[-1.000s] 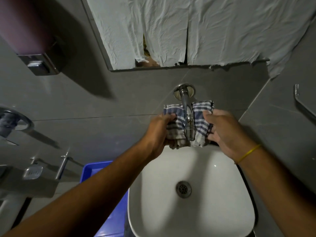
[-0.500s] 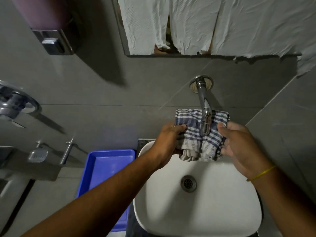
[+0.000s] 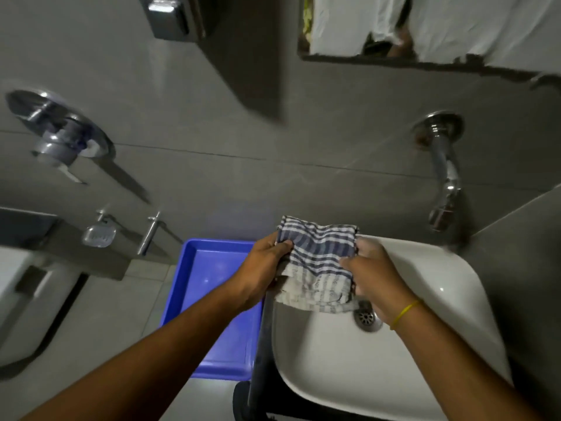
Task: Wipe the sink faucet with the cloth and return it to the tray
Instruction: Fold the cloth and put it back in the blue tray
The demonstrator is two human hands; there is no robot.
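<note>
**A:** so what's in the shot, big stuff first?

**B:** Grey matte wall tiles fill the upper half. The sink (image 3: 431, 354) sits lower right, glossy white ceramic, a rounded rectangle with a small metal drain (image 3: 368, 319). Left of it, centre-bottom, is a blue plastic tray (image 3: 182, 287), rectangular with a raised rim.

**A:** and the cloth?

**B:** The cloth (image 3: 317, 262) is soft woven stuff, blue-and-white stripes up top, pale at the bottom edge. It's stretched between both hands, long axis running left to right, hanging over the sink's left rim, just beside the tray. The left hand (image 3: 262, 270) is pinched on its left edge, the right hand (image 3: 373, 279) is clamped on its right edge.

**A:** faucet?

**B:** The faucet (image 3: 444, 174) is shiny chrome, a curved tube from a round wall plate at upper right, spout pointing down. It's well apart from the cloth.
</note>
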